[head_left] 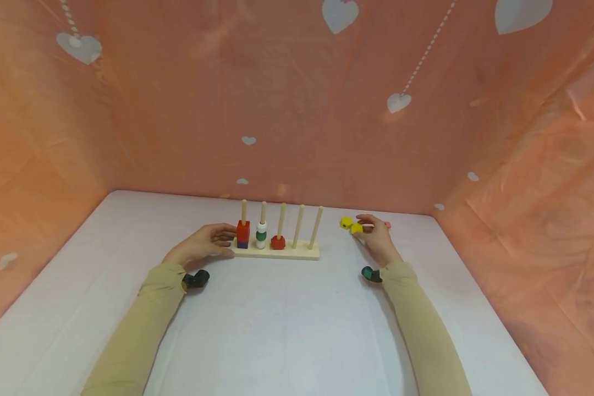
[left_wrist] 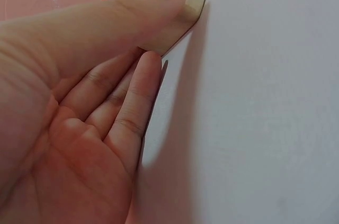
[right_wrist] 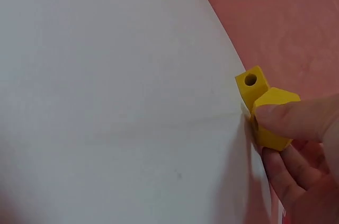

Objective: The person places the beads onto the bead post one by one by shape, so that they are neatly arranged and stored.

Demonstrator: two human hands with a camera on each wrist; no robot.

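A wooden peg stand (head_left: 297,254) with five upright pegs sits on the table. My left hand (head_left: 203,245) holds its left end, thumb along the front of the base and fingers behind. The leftmost peg carries red blocks (head_left: 243,231) over a blue block (head_left: 242,245). White and green round beads (head_left: 261,236) fill part of the second peg, and a red bead (head_left: 278,242) sits low on the third. Right of the stand, my right hand (head_left: 378,237) pinches a yellow many-sided bead (right_wrist: 276,97). Close by it is another yellow bead (right_wrist: 255,90), its hole showing.
A small pink piece (head_left: 388,225) shows just past the right hand, mostly hidden. The two right pegs (head_left: 307,228) of the stand are bare. Behind the white table (head_left: 287,319) hangs an orange-pink curtain (head_left: 297,110) with white hearts, also along both sides.
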